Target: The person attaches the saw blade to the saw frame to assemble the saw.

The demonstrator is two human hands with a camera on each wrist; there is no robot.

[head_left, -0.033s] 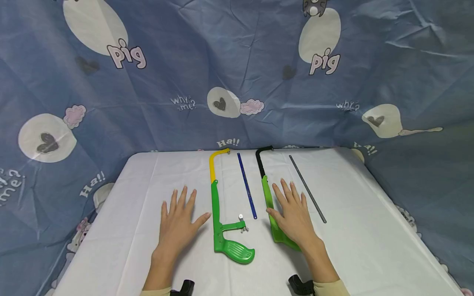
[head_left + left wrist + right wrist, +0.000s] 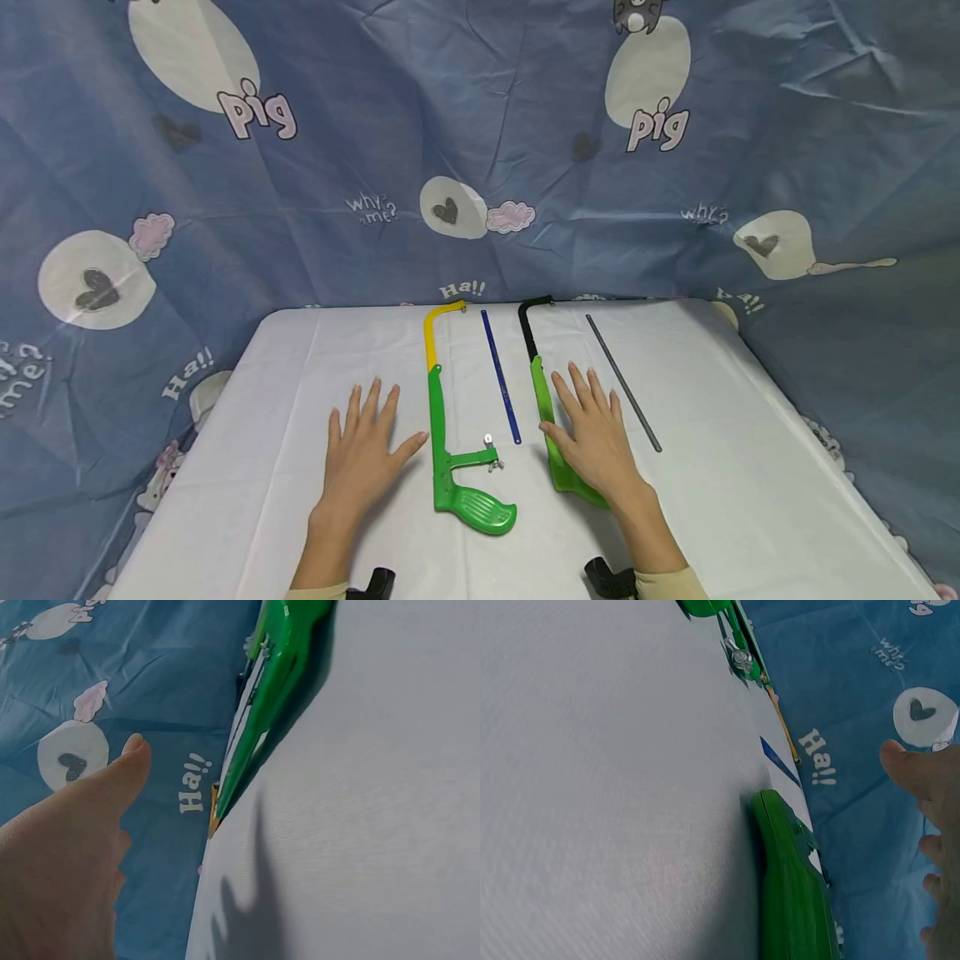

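My left hand (image 2: 360, 458) hovers over the white cloth with fingers spread, its thumb tip just left of a hacksaw frame (image 2: 438, 425) with a green handle and yellow bow. In the left wrist view its shadow falls on the cloth beside that green frame (image 2: 259, 720). Fingers also spread, my right hand (image 2: 596, 437) is above a second hacksaw frame (image 2: 542, 392), lime green with a black bow, and hides part of its handle. Between the frames lies a blue hacksaw blade (image 2: 500, 377). Right of the second frame rests a grey blade (image 2: 624, 385). Both hands hold nothing.
A white cloth covers the table (image 2: 247, 483). Behind and around it hangs a blue printed curtain (image 2: 337, 167), meeting the table's far edge close to the tips of both bows. The green frame's lower arm carries a wing nut (image 2: 495, 466).
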